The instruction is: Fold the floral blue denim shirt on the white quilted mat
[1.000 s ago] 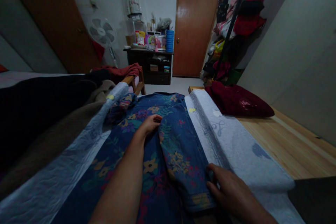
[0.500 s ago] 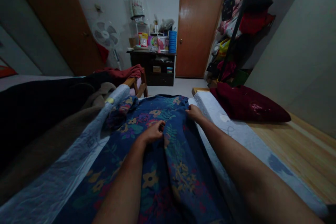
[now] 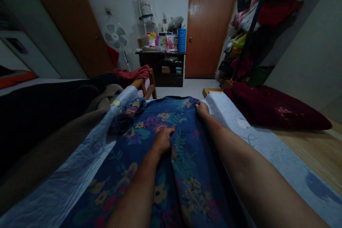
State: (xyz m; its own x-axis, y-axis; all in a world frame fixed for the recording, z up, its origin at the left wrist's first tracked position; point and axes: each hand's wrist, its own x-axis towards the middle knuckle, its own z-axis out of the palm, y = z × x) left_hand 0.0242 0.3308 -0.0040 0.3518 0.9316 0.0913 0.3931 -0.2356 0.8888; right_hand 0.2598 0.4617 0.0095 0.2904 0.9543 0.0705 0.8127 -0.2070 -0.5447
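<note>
A blue garment with a floral print (image 3: 149, 124) lies spread over a light patterned sheet (image 3: 88, 164), its collar end away from me. The right side of the cloth is folded inward in a long strip. My left hand (image 3: 163, 139) is on the middle of the garment at the strip's inner edge, fingers closed on the cloth. At the far right corner, near the shoulder, my right hand (image 3: 202, 109) pinches the garment's edge. A bunched sleeve (image 3: 129, 112) rests at the far left.
Dark clothing (image 3: 48, 110) and a brown cloth (image 3: 98, 108) lie on the left. A dark red cushion (image 3: 275, 108) sits at the right. Beyond are a fan (image 3: 116, 36), a black cabinet (image 3: 144, 67), a door (image 3: 211, 25) and hanging bags (image 3: 275, 10).
The view has shifted slightly left. My left hand has moved a little nearer on the cloth and its fingers have closed down on it. My right hand keeps its hold at the far corner.
</note>
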